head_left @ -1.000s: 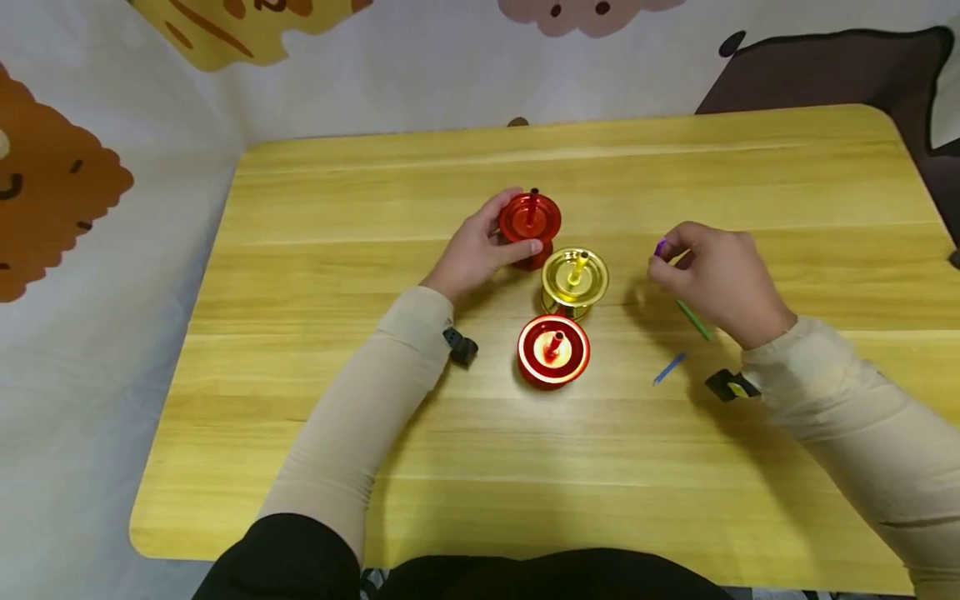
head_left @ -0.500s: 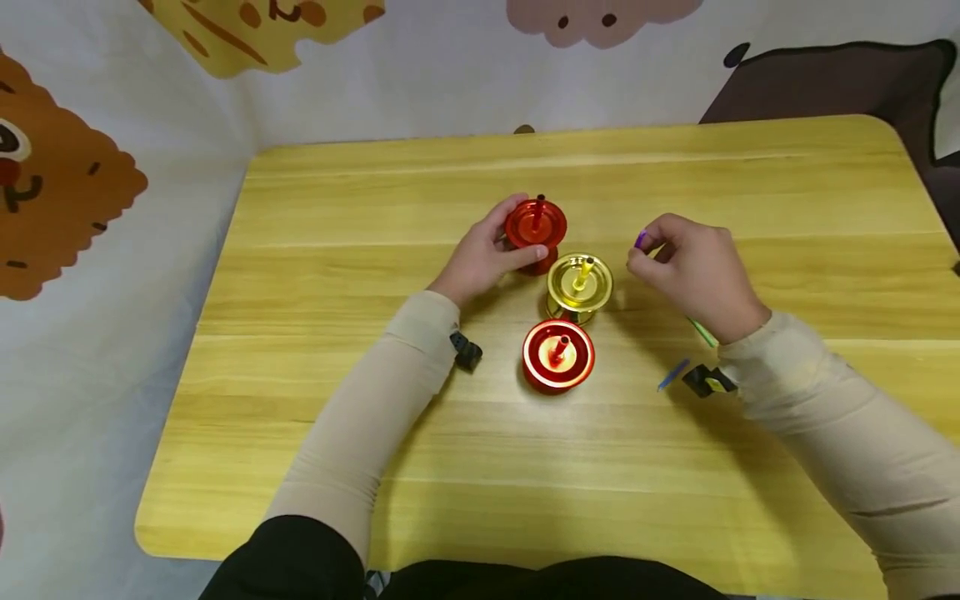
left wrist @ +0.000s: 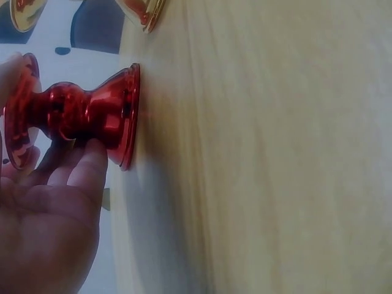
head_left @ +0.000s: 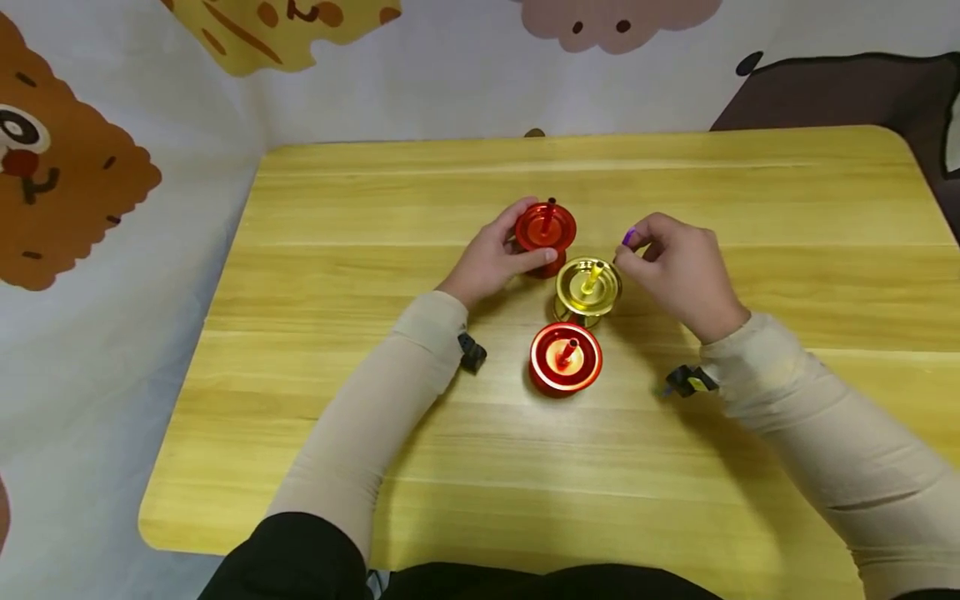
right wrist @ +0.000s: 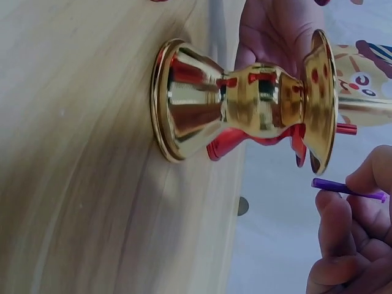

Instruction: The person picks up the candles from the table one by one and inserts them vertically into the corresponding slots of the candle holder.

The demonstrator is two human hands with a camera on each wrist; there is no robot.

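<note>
1. Three metal candle holders grouped mid-table on the yellow wooden table (head_left: 337, 217), each with a thin candle standing in its centre.
2. Far red holder (head_left: 546, 228) at roughly 11 o'clock from the gold holder (head_left: 588, 286), just beside it; near red holder (head_left: 566, 358) at about 7 o'clock from the gold one, close but apart.
3. Left hand (head_left: 491, 258) wrapped round the far red holder: thumb against the near edge of its top dish, fingers (left wrist: 92, 162) curled behind the waisted stem and touching the flared base, as seen from the left wrist view.
4. Right hand (head_left: 678, 271) at 3 o'clock of the gold holder, just beside its rim, raised off the table.
5. Purple candle (head_left: 629, 237) pinched between right thumb and fingertips (right wrist: 367, 177), lying roughly level with the gold holder's top dish in the right wrist view, not touching it.
6. Yellow candle (head_left: 594, 275) upright but slightly tilted in the gold holder; red candle (head_left: 567, 351) likewise in the near red holder; dark-tipped red candle (head_left: 550, 212) in the far red holder.
7. Beige sleeves on both forearms, with a small black wrist camera (head_left: 472, 353) under the left wrist and another (head_left: 688, 381) under the right.
8. Cartoon-printed cloth (head_left: 75, 167) behind and to the left of the table.
</note>
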